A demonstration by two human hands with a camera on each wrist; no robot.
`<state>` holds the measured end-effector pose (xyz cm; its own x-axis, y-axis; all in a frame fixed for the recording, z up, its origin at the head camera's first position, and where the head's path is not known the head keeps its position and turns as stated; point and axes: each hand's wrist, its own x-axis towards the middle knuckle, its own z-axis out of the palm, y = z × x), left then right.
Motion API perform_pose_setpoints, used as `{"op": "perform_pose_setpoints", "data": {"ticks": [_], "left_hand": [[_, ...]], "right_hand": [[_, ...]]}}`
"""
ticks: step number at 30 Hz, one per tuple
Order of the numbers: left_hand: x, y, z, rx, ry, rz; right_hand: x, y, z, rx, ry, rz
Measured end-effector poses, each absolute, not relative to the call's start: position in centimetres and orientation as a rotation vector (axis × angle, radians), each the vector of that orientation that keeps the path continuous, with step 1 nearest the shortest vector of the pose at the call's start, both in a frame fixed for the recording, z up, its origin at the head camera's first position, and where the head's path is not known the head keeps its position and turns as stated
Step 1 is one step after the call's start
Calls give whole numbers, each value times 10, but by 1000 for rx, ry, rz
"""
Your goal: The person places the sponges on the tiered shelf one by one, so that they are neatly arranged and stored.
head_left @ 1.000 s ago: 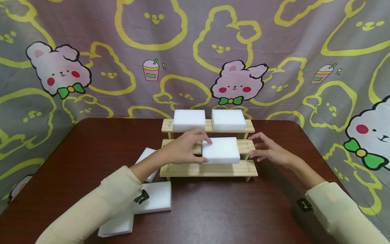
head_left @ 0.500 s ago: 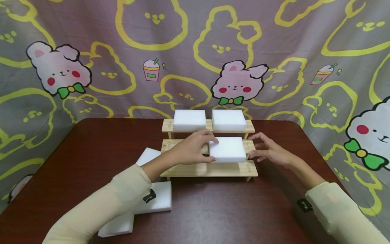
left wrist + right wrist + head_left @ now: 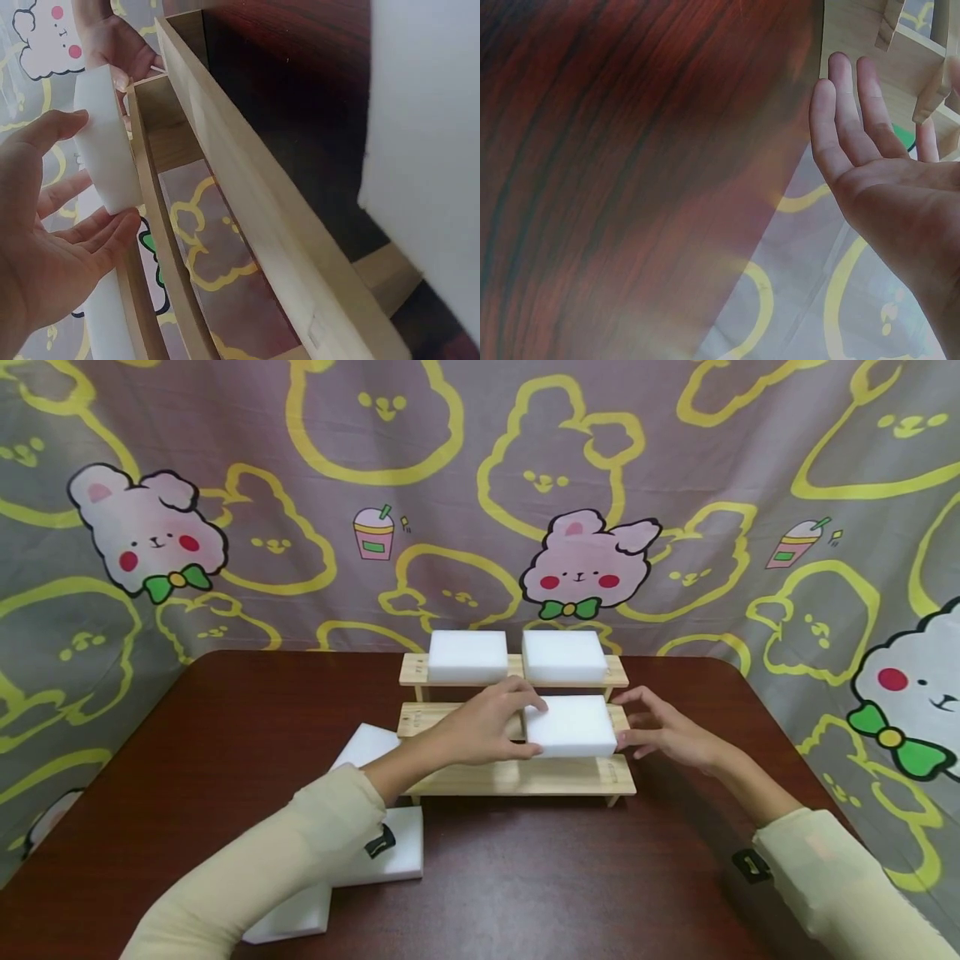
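My left hand (image 3: 483, 724) pinches a white foam block (image 3: 572, 727) by its left end, thumb and fingers on opposite sides. The block lies flat at the right part of the middle step of a three-tier wooden rack (image 3: 517, 779). In the left wrist view, the same block (image 3: 105, 142) stands between thumb and fingers. At the rack's right end, my right hand (image 3: 671, 733) has loosely bent, spread fingers, close to the block's right edge; whether they touch it is unclear. Two more foam blocks, a left one (image 3: 468, 655) and a right one (image 3: 564, 654), sit on the top step.
Several further foam blocks lie on the dark red table (image 3: 540, 877) left of the rack, one slanted block (image 3: 367, 745) and one front block (image 3: 401, 843), partly hidden by my left arm. A patterned curtain (image 3: 442, 468) hangs behind the table.
My left hand has slid the foam block to the right along the middle step, toward the right hand. The right hand has stayed almost still.
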<state>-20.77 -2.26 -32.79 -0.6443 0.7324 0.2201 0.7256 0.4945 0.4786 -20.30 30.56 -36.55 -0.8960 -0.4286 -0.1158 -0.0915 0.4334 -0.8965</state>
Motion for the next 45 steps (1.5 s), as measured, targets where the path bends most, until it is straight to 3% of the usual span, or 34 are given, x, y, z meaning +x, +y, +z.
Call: {"op": "perform_pose_setpoints", "data": {"ticks": [19,45], "left_hand": [[-200,-21,-327,1271,2838,677],[-216,-11,-334,1267,2778,904]], "right_hand": [[-203,305,-366,-436,2375,-1452],[-204,306,-367,-432,2364,-1438]]}}
